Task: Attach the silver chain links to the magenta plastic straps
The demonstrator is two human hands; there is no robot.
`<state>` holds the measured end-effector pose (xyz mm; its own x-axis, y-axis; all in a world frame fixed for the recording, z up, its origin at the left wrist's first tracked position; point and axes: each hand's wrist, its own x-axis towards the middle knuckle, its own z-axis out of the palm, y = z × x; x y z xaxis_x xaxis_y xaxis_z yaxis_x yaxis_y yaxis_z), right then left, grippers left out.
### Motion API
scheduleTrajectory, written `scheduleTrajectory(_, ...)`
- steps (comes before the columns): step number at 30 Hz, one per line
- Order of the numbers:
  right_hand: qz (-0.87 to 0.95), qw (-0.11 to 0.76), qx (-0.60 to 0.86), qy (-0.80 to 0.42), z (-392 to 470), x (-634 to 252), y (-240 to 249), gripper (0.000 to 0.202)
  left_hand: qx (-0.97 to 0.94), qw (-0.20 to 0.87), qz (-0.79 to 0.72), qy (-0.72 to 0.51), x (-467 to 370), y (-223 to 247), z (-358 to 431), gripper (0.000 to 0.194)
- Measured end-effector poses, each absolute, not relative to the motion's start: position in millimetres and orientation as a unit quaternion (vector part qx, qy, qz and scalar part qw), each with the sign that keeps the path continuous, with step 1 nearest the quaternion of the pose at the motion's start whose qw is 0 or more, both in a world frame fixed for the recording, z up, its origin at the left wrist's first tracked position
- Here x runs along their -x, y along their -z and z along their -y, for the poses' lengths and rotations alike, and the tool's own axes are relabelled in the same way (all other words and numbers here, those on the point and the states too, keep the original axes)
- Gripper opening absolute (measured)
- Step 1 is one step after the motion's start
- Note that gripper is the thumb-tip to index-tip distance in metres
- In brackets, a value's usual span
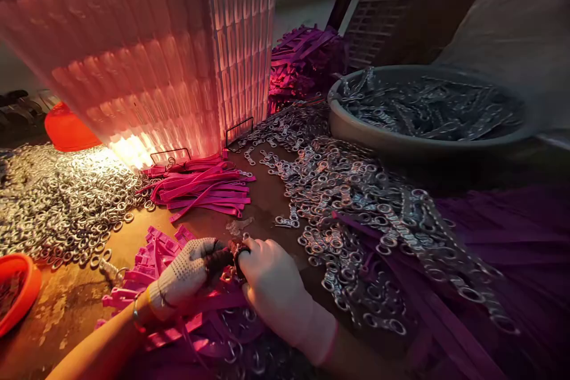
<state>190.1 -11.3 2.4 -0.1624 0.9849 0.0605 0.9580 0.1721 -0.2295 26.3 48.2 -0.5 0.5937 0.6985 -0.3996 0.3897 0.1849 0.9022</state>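
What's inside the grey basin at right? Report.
The grey basin holds a heap of metal pieces, several long and thin. The heap covers the basin's floor, so anything underneath cannot be seen.

Two gloved hands (189, 270) (274, 279); two orange containers (71, 130) (32, 291); one grey basin (378, 135).
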Motion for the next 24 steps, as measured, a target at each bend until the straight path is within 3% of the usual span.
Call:
scheduleTrajectory(4,0.758,0.093,0.641,-0.073,11,-190,-1,0.018,-0.75,0.498,-0.413,-0.134,-26,3,-45,0.01)
scheduleTrajectory(9,0.753,0.055,0.643,-0.126,7,-190,-13,0.028,-0.652,0.603,-0.438,-0.141,-23,7,-47,0.021)
scheduleTrajectory(14,0.711,0.003,0.67,-0.213,5,-194,-17,0.027,-0.711,0.523,-0.445,-0.151,-25,9,-41,0.019)
scheduleTrajectory(24,0.768,-0.021,0.611,-0.191,8,-190,-14,0.02,-0.809,0.465,-0.357,-0.042,-21,5,-64,0.021)
